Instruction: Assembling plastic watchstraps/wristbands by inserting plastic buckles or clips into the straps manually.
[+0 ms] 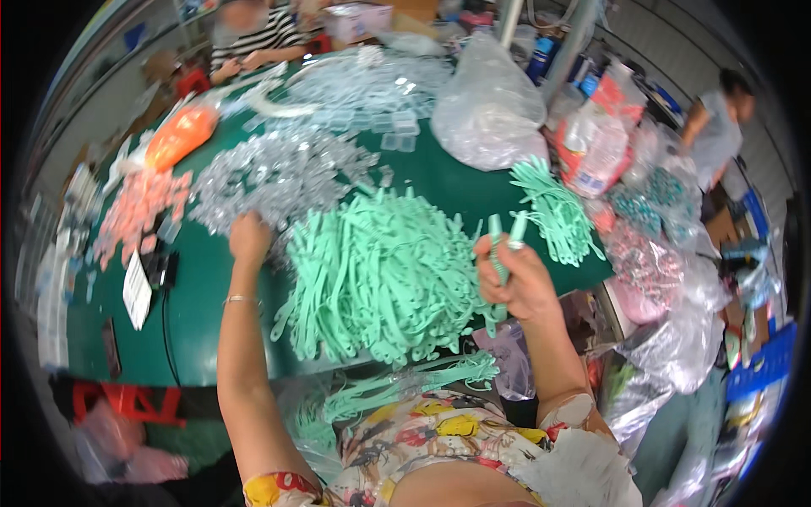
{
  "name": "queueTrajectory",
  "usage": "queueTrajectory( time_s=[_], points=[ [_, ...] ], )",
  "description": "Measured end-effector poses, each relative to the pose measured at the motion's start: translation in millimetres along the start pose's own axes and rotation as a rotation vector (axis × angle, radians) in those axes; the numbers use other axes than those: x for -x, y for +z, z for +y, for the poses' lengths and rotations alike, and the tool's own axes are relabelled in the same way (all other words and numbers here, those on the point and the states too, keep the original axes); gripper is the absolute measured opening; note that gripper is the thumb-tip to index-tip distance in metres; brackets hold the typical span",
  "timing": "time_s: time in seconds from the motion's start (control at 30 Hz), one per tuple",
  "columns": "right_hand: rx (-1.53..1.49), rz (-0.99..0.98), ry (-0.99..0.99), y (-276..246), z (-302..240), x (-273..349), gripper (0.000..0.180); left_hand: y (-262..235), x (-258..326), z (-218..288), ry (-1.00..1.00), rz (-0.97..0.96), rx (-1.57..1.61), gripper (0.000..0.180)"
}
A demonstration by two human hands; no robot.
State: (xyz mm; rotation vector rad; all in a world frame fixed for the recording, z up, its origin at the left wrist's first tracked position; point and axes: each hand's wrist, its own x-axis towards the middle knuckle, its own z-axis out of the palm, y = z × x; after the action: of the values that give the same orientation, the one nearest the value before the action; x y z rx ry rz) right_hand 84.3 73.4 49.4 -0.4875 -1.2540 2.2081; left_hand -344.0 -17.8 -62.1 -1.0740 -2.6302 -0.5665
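My right hand [525,275] is closed around mint-green plastic straps [497,245], whose ends stick up above the fingers. It is just right of a large heap of similar mint-green straps [384,279] at the table's front. At the near edge of a pile of clear plastic pieces [270,173], my left hand [251,239] is closed with its fingertips down. Whatever lies between those fingertips is hidden. A smaller bunch of green straps [557,215] rests apart on the right side of the table.
The green table [211,325] also carries coral pieces [139,211], an orange bag [182,137], clear boxes [401,131] and a big plastic bag [490,106]. More straps [405,384] lie on my lap. A person [258,42] sits across; another [718,127] stands right.
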Motion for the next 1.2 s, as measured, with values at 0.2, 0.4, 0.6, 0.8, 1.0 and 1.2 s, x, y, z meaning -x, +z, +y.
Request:
queueTrajectory(
  time_s=[0.2, 0.4, 0.6, 0.8, 1.0, 1.2],
  points=[
    [0.062, 0.005, 0.074, 4.1, 7.9, 8.3, 0.033, -0.8, -5.1, 19.0, 0.075, -0.001, 0.048, 0.018],
    [0.068, -0.004, 0.102, 10.4, 20.4, 12.5, 0.036, -8.7, 9.3, 3.6, -0.095, -0.023, 1.047, 0.022],
    [0.196, 0.104, -0.092, 14.0, 36.3, 17.2, 0.028, -99.4, 113.4, 141.8, -0.075, -0.614, 1.679, 0.024],
    [0.447, 0.039, -0.285, 33.9, 65.7, 17.0, 0.020, -106.6, 191.9, 176.7, -0.241, -0.863, 1.947, 0.032],
    [0.572, 0.031, -0.317, 30.5, 77.5, 21.9, 0.020, -101.2, 209.0, 174.5, -0.277, -0.968, 2.097, 0.028],
    [0.809, 0.045, -0.411, 29.9, 79.5, 24.6, 0.020, -102.6, 217.9, 172.3, -0.451, -1.002, 2.182, 0.024]
  ],
)
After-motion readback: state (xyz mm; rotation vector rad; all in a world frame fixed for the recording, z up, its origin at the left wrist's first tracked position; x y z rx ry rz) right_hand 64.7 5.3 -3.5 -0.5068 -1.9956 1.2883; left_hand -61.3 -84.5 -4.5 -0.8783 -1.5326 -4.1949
